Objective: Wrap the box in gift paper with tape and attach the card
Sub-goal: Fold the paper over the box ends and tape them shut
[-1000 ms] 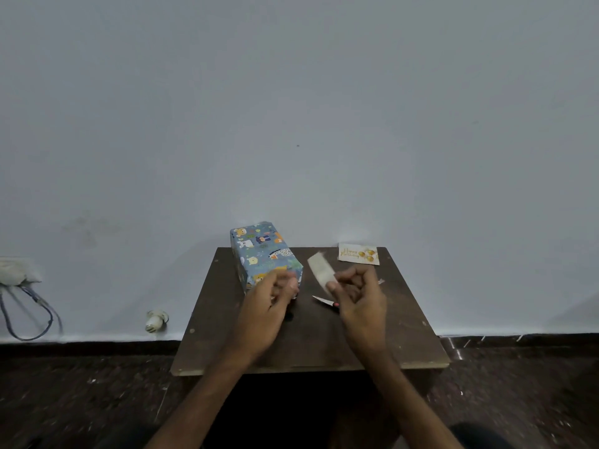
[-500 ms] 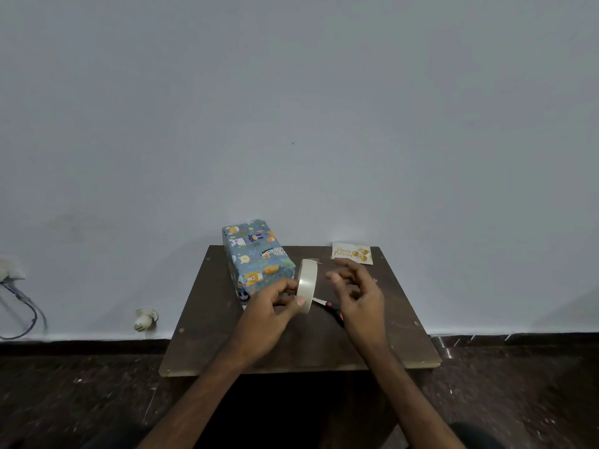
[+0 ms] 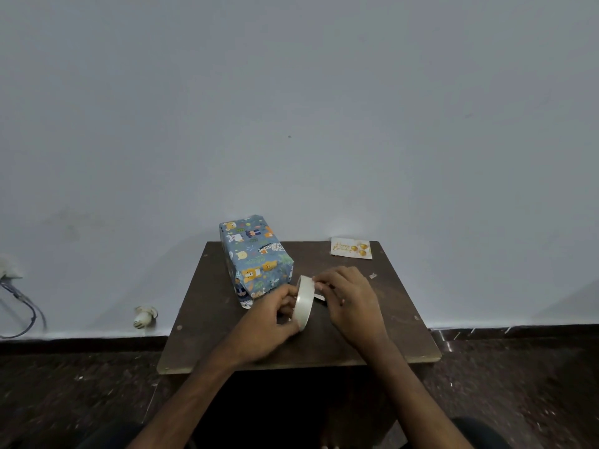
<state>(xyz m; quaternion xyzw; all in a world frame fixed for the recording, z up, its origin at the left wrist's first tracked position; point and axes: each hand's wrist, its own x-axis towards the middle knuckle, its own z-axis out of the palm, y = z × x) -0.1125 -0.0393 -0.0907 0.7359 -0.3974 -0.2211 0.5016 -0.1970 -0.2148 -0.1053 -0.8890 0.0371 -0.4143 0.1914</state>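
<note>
Bare pale wall [image 3: 291, 92], dark floor below. Small brown table [image 3: 210, 319] against it.

- Box [image 3: 256, 257]: fully papered in blue animal print, at the table's 11 o'clock, its near end pointing to 5.
- Left hand [image 3: 269, 322]: centre of the table, fingers and thumb closed round the tape [image 3: 304, 303], which stood on edge.
- Right hand [image 3: 353, 299]: at 3 o'clock of the roll, fingers curled, tips pinching at its upper rim. Whether a free end was caught could not be told.
- Card [image 3: 351, 247]: flat at 1 o'clock, well apart from the box, not yet attached.

Judgement: wrapping looked finished and tape was being drawn for the card. To do it well, hold the roll steady with the left hand, lift the end with a nail, and peel slowly and straight so that the strip neither splits nor folds onto itself. A short piece should do.
</note>
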